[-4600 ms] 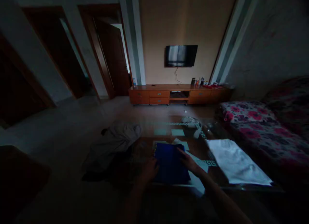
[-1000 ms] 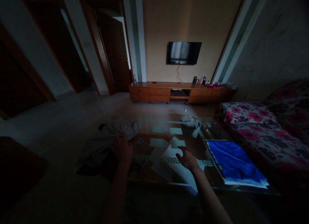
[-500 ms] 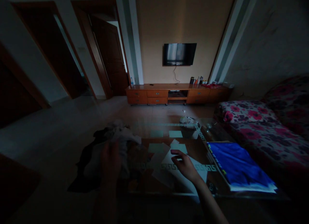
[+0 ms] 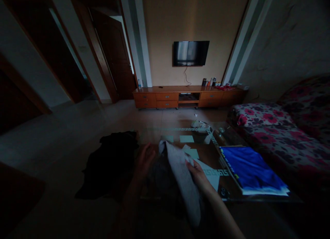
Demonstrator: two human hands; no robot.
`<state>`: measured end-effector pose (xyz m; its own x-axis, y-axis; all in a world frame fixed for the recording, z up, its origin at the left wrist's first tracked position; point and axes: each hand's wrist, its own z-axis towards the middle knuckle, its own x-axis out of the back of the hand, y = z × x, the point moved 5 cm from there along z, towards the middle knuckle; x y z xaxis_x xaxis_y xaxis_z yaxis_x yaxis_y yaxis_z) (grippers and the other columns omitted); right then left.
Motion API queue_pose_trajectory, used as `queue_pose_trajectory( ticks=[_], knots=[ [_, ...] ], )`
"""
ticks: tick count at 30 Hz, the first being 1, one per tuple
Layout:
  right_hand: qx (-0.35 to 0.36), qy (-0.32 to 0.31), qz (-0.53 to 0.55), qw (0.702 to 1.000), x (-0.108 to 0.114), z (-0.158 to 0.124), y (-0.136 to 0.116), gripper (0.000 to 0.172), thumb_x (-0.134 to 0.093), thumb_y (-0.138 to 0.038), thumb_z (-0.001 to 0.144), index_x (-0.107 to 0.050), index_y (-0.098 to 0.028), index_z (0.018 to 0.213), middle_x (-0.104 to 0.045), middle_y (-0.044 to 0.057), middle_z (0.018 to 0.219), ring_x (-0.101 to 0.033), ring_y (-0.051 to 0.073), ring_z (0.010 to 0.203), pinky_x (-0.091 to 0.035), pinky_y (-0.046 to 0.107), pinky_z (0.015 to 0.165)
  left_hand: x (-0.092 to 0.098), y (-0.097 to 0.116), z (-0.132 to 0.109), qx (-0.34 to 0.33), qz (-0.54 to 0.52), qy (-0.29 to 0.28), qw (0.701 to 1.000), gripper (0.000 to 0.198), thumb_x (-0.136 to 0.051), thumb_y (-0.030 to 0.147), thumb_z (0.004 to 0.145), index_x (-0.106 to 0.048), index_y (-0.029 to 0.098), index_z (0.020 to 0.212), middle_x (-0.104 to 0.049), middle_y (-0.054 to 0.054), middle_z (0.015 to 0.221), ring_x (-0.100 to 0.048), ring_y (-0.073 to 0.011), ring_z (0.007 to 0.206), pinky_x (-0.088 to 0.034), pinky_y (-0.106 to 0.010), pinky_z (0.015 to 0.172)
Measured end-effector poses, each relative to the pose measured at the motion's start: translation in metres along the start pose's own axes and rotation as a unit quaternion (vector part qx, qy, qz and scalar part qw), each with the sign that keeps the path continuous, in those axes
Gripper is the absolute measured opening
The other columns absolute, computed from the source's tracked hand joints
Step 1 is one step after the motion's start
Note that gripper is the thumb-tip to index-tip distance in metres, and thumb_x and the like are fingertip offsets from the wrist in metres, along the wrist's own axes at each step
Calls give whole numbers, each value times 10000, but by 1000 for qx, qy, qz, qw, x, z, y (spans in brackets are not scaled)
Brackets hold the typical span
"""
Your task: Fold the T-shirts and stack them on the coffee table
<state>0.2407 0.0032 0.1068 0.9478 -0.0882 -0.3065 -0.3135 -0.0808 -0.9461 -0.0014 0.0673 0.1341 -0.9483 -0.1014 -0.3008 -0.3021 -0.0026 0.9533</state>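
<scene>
A light grey piece of clothing point(image 4: 182, 168) hangs over the near part of the glass table point(image 4: 152, 137), its lower end dropping towards me. My right hand point(image 4: 198, 173) is closed on its right side, fingers bunching the fabric. Just left of the cloth is my left hand point(image 4: 144, 161), dim, fingers raised and apart, nothing visible in it. A heap of black clothing point(image 4: 110, 163) lies at the table's left end. Which kind of garment the grey one is, I cannot make out.
Folded blue clothing point(image 4: 254, 170) is stacked on the table's right side. White paper point(image 4: 212, 179) and a dark object point(image 4: 223, 192) lie nearer. Beyond are a bin point(image 4: 201, 126), a low wooden cabinet point(image 4: 167, 96), and a flowered sofa point(image 4: 270, 129) on the right.
The grey clothing has come off the black heap, rightwards to the table's middle. My right hand, empty before, now grips it. My left hand has shifted right, away from the heap.
</scene>
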Motion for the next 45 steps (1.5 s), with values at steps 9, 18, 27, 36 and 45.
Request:
queue_pose_trajectory(
  ticks=[9,18,27,36,45],
  knots=[
    [-68,132,214,965,21,6,5,581,-805,-499,737,-641,-212,1216,-781,78,1052,-730,303,1021,-597,451,888,-36,-2,-33,-87,220,-185,954,553,-796,430,769,-644,239,1265,-673,-99,1301,-610,-293,1225,-452,-442,1084],
    [-108,120,194,968,16,3,11,594,-801,-478,768,-633,-224,1278,-778,70,1086,-713,281,1086,-585,428,932,-45,-42,-49,-82,320,-310,892,572,-765,478,786,-642,278,1308,-658,-91,1349,-564,-327,1296,-387,-498,1145],
    [-171,-20,233,957,-2,-2,4,526,-738,-583,779,-712,-198,1136,-790,97,985,-727,307,1024,-577,441,907,-51,-28,-39,-105,262,-192,940,413,-712,296,803,-652,201,1200,-688,-104,1228,-619,-283,1174,-443,-438,1071],
    [11,42,6,999,19,10,-3,443,-866,-376,641,-694,-205,1011,-761,44,951,-692,244,854,-551,362,803,-17,-33,-19,47,41,13,998,537,-840,531,680,-718,184,1071,-735,-112,1163,-631,-322,1186,-450,-459,1061],
    [202,101,-200,954,18,1,-16,518,-759,-410,764,-627,-236,1234,-623,97,1284,-552,265,1197,-437,427,1050,-38,-26,-30,118,-140,-98,978,498,-870,354,690,-684,212,1130,-744,-84,1155,-663,-304,1162,-500,-442,1029]
  ],
)
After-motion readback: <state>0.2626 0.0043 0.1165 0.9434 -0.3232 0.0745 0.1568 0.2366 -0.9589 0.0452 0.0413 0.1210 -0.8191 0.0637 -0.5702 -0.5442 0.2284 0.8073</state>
